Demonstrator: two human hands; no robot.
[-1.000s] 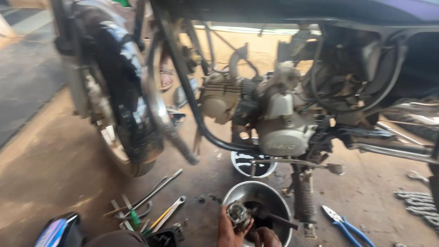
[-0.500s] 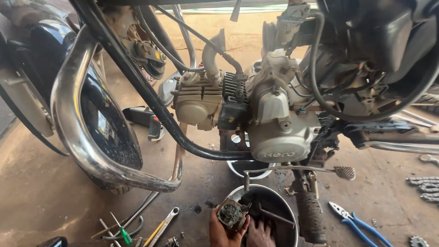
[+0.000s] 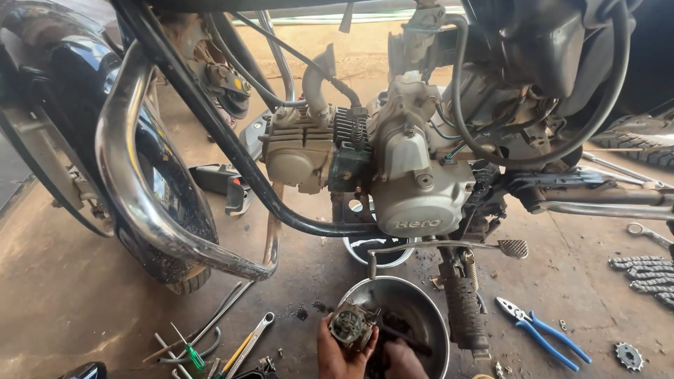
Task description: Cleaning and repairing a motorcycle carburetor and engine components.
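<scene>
The motorcycle engine (image 3: 414, 175) hangs in a black frame and serves as the landmark. Left of it curves a chrome crash guard (image 3: 133, 203) over the dark front fender. Directly below the engine stands a small round container of dark fluid (image 3: 379, 249). Below and right lie blue-handled pliers (image 3: 540, 330) on the concrete floor (image 3: 63, 302). Farther right lie a drive chain (image 3: 642, 274), a sprocket (image 3: 628, 356) and a ring spanner (image 3: 649, 234). Below and left lie a green-handled screwdriver (image 3: 188, 351) and an open-ended spanner (image 3: 249, 337).

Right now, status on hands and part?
Left hand grips carburetor. Right hand low inside steel bowl, grip unclear. Footpeg close alongside.
</scene>
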